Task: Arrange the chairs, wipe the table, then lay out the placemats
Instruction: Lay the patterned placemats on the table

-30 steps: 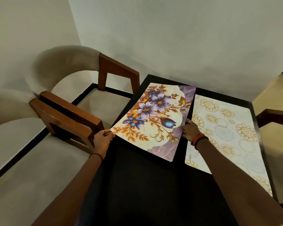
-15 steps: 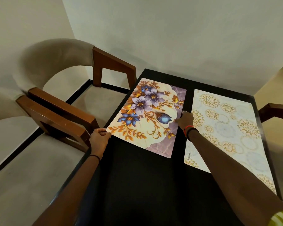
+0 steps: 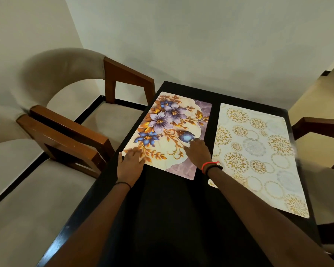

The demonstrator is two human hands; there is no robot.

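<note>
While the flowered placemat (image 3: pixel 174 132) lies flat on the far left part of the dark table (image 3: pixel 172 218), both hands rest on its near end. The left hand (image 3: pixel 130 164) lies with its fingers stretched out over the mat's near left corner (the fingertips are blurred). The right hand (image 3: pixel 198 154) lies palm down near the mat's right edge, fingers extended toward a blue bud in the print. Neither hand grips anything.

Just to the right, across a narrow strip of bare tabletop, a second placemat (image 3: pixel 258 155), pale with gold rosettes, also lies flat. A red band and a black band (image 3: pixel 210 166) circle the right wrist.

On the table's left side stand two cushioned chairs with wooden arms, the far chair (image 3: pixel 96 128) and the near chair (image 3: pixel 37 199), close together. The arm of a third chair (image 3: pixel 316 125) shows at the right. A pale wall (image 3: pixel 201 45) stands behind.
</note>
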